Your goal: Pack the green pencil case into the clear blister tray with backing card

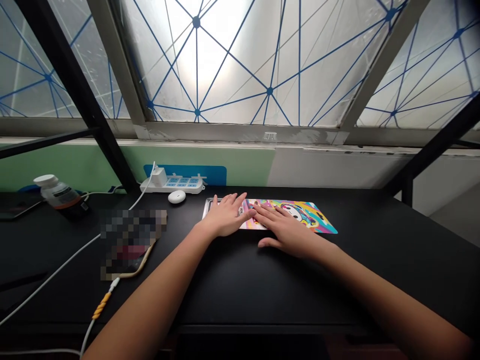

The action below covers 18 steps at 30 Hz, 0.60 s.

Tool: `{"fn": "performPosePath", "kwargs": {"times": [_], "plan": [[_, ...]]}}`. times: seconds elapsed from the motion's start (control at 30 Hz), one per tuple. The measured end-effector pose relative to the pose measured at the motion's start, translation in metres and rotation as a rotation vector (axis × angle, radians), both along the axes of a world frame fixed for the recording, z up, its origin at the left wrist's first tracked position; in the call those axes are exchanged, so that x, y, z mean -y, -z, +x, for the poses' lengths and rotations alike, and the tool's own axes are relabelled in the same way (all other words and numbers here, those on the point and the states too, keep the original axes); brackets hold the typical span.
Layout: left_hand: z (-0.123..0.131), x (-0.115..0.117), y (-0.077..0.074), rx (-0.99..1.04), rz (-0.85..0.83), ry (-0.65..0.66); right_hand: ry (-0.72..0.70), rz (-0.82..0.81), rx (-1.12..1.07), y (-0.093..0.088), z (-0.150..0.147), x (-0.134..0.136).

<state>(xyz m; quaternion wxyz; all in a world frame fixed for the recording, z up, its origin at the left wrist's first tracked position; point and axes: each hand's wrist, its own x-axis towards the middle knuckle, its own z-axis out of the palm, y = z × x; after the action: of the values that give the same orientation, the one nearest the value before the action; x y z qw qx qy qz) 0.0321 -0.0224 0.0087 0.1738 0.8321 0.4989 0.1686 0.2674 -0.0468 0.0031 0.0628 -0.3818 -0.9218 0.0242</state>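
Observation:
A flat colourful packet [300, 214] with a cartoon unicorn print lies on the black desk [240, 280] near its far edge. My left hand [224, 216] rests flat on the packet's left end, fingers stretched out. Beside it, my right hand [287, 229] lies flat over the packet's middle, fingers spread and pointing left toward the left hand. The fingertips of the two hands almost touch. Neither hand grips anything.
A white power strip [173, 185] with a plugged charger sits at the wall, a small white oval case [176, 196] in front of it. A white-capped bottle [58, 192] stands far left. A phone [129, 245] on a white cable [48, 280] lies left. Windows rise behind.

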Motion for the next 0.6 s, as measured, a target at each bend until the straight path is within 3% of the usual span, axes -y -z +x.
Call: {"fn": "performPosePath", "kwargs": {"times": [0.13,0.33,0.47,0.6], "plan": [[-0.002,-0.005,0.000,-0.135,-0.008,-0.034,0.032,0.021,-0.013,0.006,0.045,-0.005],[-0.008,-0.008,-0.005,-0.237,-0.012,-0.039,0.097,0.206,-0.100,0.028,0.120,0.004],[-0.017,-0.012,-0.005,-0.222,-0.009,-0.040,0.182,0.354,-0.108,0.027,0.137,0.013],[-0.023,-0.018,-0.003,-0.207,0.011,-0.085,0.388,0.463,-0.209,0.007,0.137,0.019]]}}
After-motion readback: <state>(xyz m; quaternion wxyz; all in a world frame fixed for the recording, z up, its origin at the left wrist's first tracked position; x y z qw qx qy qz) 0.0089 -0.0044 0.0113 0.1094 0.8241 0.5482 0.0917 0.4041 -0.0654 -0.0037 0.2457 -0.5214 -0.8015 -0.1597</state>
